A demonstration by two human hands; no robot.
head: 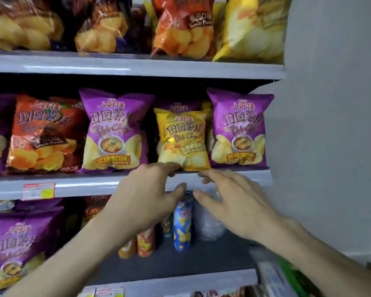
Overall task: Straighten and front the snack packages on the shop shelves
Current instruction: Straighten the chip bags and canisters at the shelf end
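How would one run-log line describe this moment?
left hand: touches yellow bag bottom | right hand: open, before shelf edge | yellow bag: standing at front

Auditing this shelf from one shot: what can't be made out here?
All in the head view:
- Price tag: print blurred.
- Purple bag behind the yellow bag: only its top shows.
- Top-shelf bags: cut off by the upper edge.
- Left hand: motion blur hides whether its fingertips touch the yellow bag.
- Clear pack below: blurred, partly behind the right hand.
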